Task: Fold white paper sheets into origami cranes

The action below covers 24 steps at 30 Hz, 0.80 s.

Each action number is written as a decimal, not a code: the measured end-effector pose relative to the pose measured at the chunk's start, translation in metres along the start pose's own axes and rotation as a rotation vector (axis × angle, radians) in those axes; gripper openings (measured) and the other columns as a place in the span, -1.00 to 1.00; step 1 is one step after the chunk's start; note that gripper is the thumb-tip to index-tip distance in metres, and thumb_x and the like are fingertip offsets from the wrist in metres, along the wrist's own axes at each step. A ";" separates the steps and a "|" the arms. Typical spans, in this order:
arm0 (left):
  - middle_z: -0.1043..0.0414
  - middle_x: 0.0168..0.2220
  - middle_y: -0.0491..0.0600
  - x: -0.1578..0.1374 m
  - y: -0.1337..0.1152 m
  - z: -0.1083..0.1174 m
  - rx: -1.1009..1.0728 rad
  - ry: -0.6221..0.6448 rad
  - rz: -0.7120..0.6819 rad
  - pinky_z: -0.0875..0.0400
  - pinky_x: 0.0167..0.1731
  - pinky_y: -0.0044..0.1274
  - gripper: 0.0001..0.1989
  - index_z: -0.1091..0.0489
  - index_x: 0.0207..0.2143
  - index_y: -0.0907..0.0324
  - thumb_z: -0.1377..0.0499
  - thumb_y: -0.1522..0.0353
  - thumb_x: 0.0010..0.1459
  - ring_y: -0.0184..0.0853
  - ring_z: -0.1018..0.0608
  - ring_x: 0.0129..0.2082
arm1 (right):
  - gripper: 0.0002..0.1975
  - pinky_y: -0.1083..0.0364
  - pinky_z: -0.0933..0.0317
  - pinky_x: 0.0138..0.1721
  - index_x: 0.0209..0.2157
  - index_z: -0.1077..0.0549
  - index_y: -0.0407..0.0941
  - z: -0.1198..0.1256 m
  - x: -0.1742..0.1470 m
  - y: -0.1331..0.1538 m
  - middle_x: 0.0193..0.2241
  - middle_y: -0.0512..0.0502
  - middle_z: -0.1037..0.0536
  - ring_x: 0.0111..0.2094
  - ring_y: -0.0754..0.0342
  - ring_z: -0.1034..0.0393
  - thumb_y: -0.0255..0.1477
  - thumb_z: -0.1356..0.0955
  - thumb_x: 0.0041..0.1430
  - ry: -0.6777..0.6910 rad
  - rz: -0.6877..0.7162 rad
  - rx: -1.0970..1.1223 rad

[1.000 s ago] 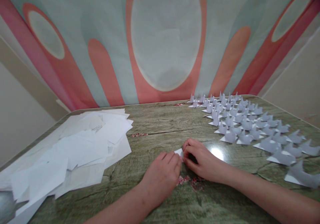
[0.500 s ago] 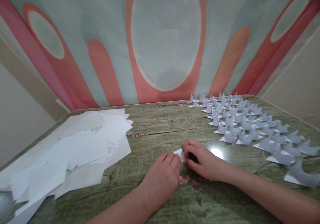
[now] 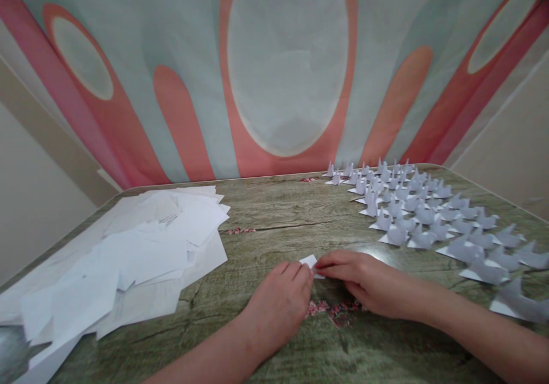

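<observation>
A small folded piece of white paper [image 3: 307,260] lies on the table near the middle, partly hidden by my fingers. My left hand [image 3: 281,295] presses on its left side, fingers together and curled over the near edge. From the right, my right hand [image 3: 364,278] reaches in with closed fingertips pinching the paper's right edge. Both hands rest low, close to the tabletop, with fingertips almost meeting. How the paper is folded underneath the fingers cannot be made out.
Loose white paper sheets [image 3: 150,252] lie in a spread, overlapping pile on the left. Rows of folded white paper birds [image 3: 422,238] stand on the right. The wood-patterned table [image 3: 274,204] meets a patterned coral and grey-green backdrop [image 3: 287,163] at its far edge.
My right hand has gone from a rounded, raised grip to a flatter one, its fingertips now lower on the paper's right edge. My left hand stays almost in place.
</observation>
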<state>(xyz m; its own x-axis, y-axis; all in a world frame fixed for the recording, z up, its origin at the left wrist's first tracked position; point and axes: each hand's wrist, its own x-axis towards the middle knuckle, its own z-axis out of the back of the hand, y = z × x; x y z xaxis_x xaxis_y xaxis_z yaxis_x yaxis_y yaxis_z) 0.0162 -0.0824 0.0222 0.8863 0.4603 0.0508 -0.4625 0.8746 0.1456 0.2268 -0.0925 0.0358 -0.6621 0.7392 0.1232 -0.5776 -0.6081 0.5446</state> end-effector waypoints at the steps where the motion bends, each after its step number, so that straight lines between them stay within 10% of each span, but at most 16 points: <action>1: -0.35 -0.07 0.13 0.000 0.000 0.000 0.002 0.000 0.001 -0.29 -0.16 -0.39 -0.72 -0.26 -0.04 0.36 0.04 0.48 0.20 -0.19 -0.37 -0.08 | -0.47 0.08 -0.19 -0.03 -0.04 -0.40 -0.10 -0.002 0.000 0.000 -0.11 -0.11 -0.46 -0.08 0.08 -0.32 -0.75 -0.16 -0.02 0.005 0.008 -0.035; 24: -0.36 -0.10 0.10 0.001 0.001 0.004 -0.010 0.034 0.046 -0.26 -0.16 -0.40 -0.69 -0.23 0.00 0.32 0.03 0.46 0.21 -0.22 -0.37 -0.08 | -0.78 0.01 -0.22 -0.12 -0.19 -0.43 -0.19 -0.018 -0.001 0.004 -0.26 -0.17 -0.45 -0.19 0.00 -0.32 -0.57 -0.23 0.15 0.025 0.098 -0.440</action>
<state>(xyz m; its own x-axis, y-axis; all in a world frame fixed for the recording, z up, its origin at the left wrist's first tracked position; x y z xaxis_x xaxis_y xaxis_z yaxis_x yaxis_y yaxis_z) 0.0167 -0.0813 0.0262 0.8627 0.5051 0.0235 -0.5035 0.8537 0.1334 0.2170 -0.1010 0.0226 -0.7318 0.6682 0.1339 -0.6562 -0.7440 0.1260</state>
